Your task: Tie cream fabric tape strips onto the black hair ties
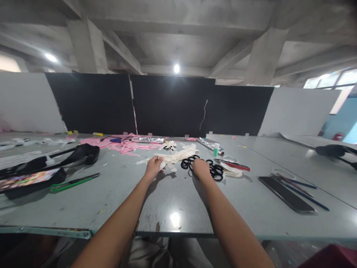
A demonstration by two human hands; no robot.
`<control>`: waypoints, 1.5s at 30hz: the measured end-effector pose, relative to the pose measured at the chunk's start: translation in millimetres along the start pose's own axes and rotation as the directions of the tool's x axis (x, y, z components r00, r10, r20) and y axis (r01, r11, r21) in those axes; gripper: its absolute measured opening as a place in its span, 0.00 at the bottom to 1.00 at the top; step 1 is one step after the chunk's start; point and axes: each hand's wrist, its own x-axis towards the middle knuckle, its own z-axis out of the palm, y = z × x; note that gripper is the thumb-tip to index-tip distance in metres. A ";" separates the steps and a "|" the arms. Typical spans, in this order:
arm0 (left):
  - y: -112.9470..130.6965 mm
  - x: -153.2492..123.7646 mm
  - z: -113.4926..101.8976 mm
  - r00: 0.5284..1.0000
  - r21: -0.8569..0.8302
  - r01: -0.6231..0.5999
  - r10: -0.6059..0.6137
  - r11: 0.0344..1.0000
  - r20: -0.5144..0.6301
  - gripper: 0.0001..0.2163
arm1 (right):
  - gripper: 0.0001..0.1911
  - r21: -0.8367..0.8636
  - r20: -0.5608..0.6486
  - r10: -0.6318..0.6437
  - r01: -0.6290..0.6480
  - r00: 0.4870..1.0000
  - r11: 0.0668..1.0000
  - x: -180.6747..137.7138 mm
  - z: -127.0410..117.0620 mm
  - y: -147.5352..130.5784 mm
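- Near edge: the grey table [106, 197] ends just ahead of the person's body, and both forearms cross that edge. The surface between the forearms is bare.
- Left hand [154, 166]: fingers are clenched around one end of a bundle of cream paper strips [178, 155]. The bundle lies on the table and runs away to the right, past the middle.
- Right hand [200, 167]: set palm down among a scatter of black rings [216, 172], which lie on both sides of it. The fingers are hidden behind the back of the hand, so whether it grips a ring cannot be told.
- Right of the rings: red-handled scissors [233, 165] lie just beside them. A green-capped bottle [216, 149] and a foil roll [209, 144] stand or lie behind.
- Far right: a dark flat slab [286, 194] and several pens [302, 189] lie well apart from the hands, with open surface between.
- Left side: a green-handled tool [74, 182], a device with a lit colour screen [28, 180] and a black stand [69, 154] take up the space there.
- Rear: pink paper scraps [122, 145] are spread behind the left hand. Black panels [167, 106] close off the far edge of the table.
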 end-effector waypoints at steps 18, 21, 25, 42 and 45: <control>0.0 -10.3 14.0 0.952 -0.153 0.235 -0.195 0.960 0.236 0.12 | 0.13 0.647 -0.344 -0.263 0.430 0.901 0.630 -17.9 11.2 -52.9; -3.3 -8.9 13.3 0.969 -0.188 0.209 -0.177 0.960 0.173 0.12 | 0.14 0.661 -0.348 -0.242 0.420 0.906 0.622 -19.7 6.0 -52.6; -5.6 -6.0 11.7 0.979 -0.229 0.193 -0.171 0.954 0.115 0.11 | 0.16 0.713 -0.316 -0.258 0.408 0.913 0.570 -23.7 1.5 -57.9; -6.7 -8.7 15.7 0.939 -0.227 0.314 -0.265 0.922 0.220 0.14 | 0.07 0.778 -0.188 -0.399 0.384 0.897 0.496 -35.2 -0.5 -68.8; -6.5 -8.1 15.6 0.950 -0.214 0.295 -0.262 0.931 0.168 0.17 | 0.06 0.703 -0.092 -0.386 0.335 0.918 0.627 -31.3 8.0 -63.8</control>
